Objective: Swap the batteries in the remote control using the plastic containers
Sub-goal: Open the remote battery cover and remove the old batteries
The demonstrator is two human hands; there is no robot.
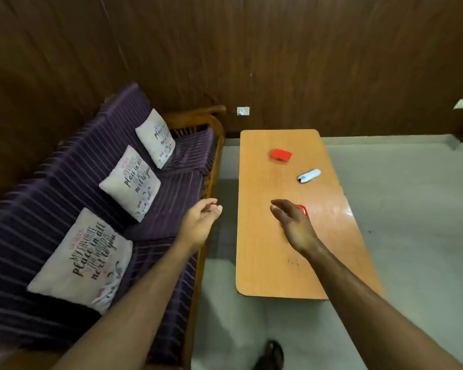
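Observation:
A white remote control [309, 176] with a blue patch lies on the right side of the orange wooden table [262, 263]. A red plastic container [280, 154] sits farther back on the table. A second red container [304, 210] shows only as a red edge behind my right hand [293, 222], which hovers over the table with relaxed fingers and holds nothing. My left hand [199, 222] hangs in the air left of the table, above the gap by the sofa, fingers loosely curled and empty.
A purple striped sofa [171, 188] with a wooden frame and three printed cushions stands close to the table's left. Dark wood panelling [332, 62] forms the walls behind. Grey floor [412, 209] stretches to the right. A dark sandal [271, 355] shows at the bottom.

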